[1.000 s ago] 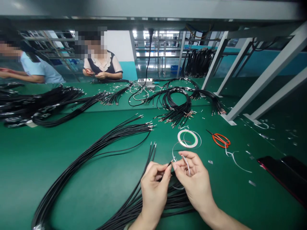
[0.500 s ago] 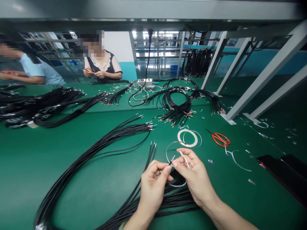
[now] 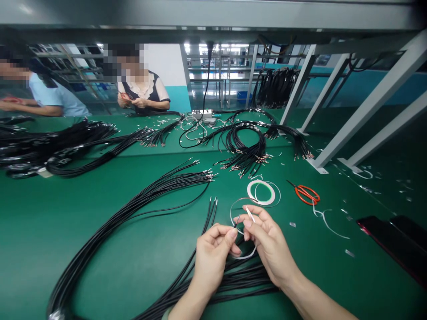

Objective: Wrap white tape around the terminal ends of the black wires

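Note:
My left hand pinches a black cable close to its stripped tip, which points up between thumb and forefinger. Close beside it, my right hand is closed on a narrow white tape strip, its fingers near the cable tip. The strip loops below the hands and back toward a flat tape roll with a green inner ring. Under my hands lies a bundle of black cables, partly hidden by them. More cables curve round on the left, their bare ends toward the middle.
Orange-handled scissors lie right of the roll. Coiled cables and a power strip are farther back. Grey metal legs rise at the right. Dark flat objects lie at the right edge. Two people sit across the green table.
My right fingers have shifted slightly left and bent closer round the cable tip, and the tape strip has moved left with them. My left hand has barely moved.

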`<move>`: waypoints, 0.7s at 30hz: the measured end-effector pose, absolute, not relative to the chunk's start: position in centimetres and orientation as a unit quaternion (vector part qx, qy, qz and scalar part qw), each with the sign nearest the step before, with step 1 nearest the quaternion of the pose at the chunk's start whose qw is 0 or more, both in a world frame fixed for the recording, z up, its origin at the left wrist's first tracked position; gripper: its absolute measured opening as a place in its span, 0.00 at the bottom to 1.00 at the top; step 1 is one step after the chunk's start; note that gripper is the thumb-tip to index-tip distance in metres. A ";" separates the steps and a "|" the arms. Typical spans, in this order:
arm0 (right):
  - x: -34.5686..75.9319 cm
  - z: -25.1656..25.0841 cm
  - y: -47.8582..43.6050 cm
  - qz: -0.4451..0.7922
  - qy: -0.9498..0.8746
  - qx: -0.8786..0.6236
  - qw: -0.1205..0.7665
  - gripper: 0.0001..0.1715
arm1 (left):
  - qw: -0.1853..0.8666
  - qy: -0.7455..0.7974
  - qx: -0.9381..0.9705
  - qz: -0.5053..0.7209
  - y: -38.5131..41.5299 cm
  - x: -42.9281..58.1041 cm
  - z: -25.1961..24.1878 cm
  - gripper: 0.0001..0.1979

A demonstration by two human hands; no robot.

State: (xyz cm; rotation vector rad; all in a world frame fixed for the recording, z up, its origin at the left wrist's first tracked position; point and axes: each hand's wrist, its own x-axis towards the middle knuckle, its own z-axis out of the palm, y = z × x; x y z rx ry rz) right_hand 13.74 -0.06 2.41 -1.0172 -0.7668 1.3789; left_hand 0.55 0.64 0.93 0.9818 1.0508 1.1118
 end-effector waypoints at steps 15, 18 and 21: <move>13.5 2.4 0.5 0.679 -0.250 -0.368 0.584 0.19 | 0.715 0.397 0.358 0.450 0.4 0.5 1.5 0.12; 13.3 2.4 0.2 0.663 -0.268 -0.367 0.594 0.20 | 0.713 0.397 0.365 0.447 0.4 0.5 1.4 0.13; 13.1 2.3 0.1 0.641 -0.296 -0.381 0.596 0.23 | 0.707 0.397 0.376 0.449 0.3 0.5 1.3 0.13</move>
